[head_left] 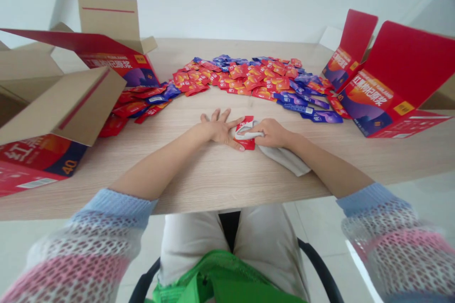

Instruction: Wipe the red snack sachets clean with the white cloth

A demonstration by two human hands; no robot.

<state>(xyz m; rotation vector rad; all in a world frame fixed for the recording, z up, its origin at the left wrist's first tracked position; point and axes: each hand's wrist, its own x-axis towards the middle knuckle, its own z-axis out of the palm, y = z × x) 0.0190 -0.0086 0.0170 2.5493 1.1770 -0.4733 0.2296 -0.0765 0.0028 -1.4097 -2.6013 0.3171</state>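
We list one glossy red foil sachet (246,123), light and limp, best taken by its flat edge, on the pale wood desk (213,184), a soft white cloth (284,160) clasped over it by our right hand (272,133), our left hand (220,127) spread open alongside.

Right hand (272,133) presses a white cloth (284,160) on a red sachet (249,144).

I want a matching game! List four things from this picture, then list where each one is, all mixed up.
Things:
1. left hand
2. white cloth
3. green fabric
4. red box

Places:
A. held by the right hand
B. at the right end of the table
C. below the table
D. resting with fingers spread

Right pairs: 1-D, 2-A, 3-C, 4-B
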